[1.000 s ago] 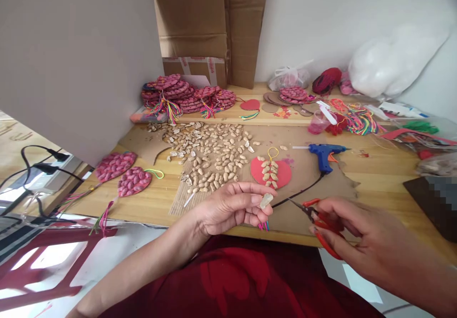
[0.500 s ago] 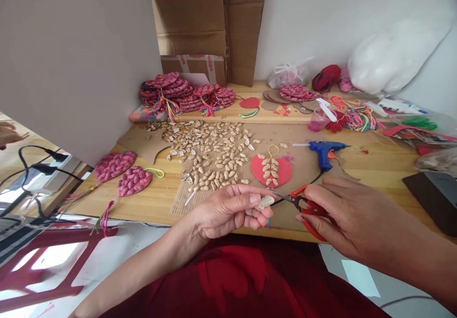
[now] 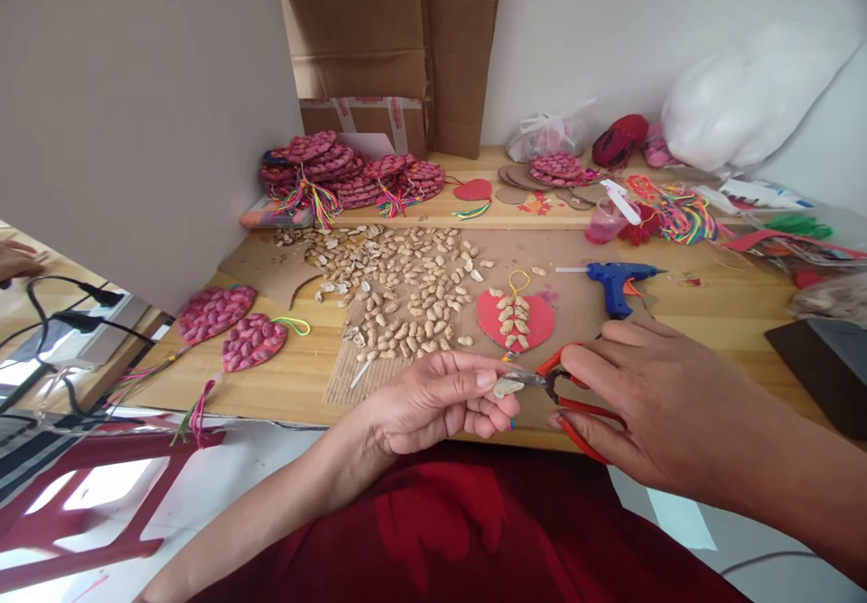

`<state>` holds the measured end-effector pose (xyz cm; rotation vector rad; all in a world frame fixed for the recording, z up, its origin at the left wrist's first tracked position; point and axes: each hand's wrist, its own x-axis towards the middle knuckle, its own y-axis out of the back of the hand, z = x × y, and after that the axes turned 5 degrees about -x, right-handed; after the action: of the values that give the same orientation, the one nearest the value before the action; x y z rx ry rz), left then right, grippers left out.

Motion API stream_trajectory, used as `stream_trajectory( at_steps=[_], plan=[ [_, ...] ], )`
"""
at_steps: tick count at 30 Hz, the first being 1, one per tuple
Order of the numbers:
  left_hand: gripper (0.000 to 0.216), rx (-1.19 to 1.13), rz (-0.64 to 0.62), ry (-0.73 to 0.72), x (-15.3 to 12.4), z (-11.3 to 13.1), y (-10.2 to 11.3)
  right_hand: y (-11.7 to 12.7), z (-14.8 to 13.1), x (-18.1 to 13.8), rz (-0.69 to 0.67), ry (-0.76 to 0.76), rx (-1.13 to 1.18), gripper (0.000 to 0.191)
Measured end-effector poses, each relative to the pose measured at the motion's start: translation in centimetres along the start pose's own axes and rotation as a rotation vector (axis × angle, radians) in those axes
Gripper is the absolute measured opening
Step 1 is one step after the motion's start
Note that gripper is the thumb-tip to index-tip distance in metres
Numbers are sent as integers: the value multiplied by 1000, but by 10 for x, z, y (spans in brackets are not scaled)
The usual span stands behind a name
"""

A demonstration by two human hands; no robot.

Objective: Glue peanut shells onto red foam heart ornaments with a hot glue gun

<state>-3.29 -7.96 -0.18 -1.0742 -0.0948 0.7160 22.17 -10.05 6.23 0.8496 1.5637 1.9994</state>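
Note:
My left hand [image 3: 440, 400] pinches a pale peanut shell half [image 3: 507, 387] between thumb and fingers, just over the near edge of the wooden table [image 3: 718, 323]. My right hand [image 3: 650, 404] grips small red-handled scissors [image 3: 562, 386], and their blades touch the shell. Just beyond lies a red paper heart [image 3: 515, 319] with a yellow loop and several shells glued down its middle.
Loose peanut shells [image 3: 399, 287] cover cardboard in the middle. A blue glue gun [image 3: 616, 280] lies to the right. Finished pink shell hearts [image 3: 234, 328] sit at left and are stacked at the back [image 3: 339, 174]. Coloured threads [image 3: 677, 215], bags and a dark box [image 3: 823, 364] crowd the right.
My right hand has brought the scissors leftward from beside the lap up to the shell in my left hand. The left hand has stayed nearly still.

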Motion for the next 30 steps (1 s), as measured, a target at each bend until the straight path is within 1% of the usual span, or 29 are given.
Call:
stream_trajectory(
  at_steps=[3, 7, 12, 19, 24, 28, 30],
  plan=[
    [27, 6, 3, 4, 1, 0, 1, 0, 0, 1, -20, 3, 8, 22],
    [31, 19, 24, 25, 1, 1, 2, 1, 1, 1, -57, -3, 27, 21],
    [35, 30, 24, 52, 2, 3, 4, 0, 3, 1, -62, 8, 36, 21],
    [39, 32, 16, 45, 4, 4, 6, 1, 5, 3, -67, 63, 64, 21],
    [41, 34, 13, 37, 4, 4, 7, 1, 6, 6, -67, 58, 79, 24],
    [39, 32, 30, 38, 4, 6, 7, 0, 7, 8, -64, 61, 75, 24],
    [37, 32, 19, 36, 4, 7, 7, 1, 8, 8, -65, 64, 77, 24]
  ],
)
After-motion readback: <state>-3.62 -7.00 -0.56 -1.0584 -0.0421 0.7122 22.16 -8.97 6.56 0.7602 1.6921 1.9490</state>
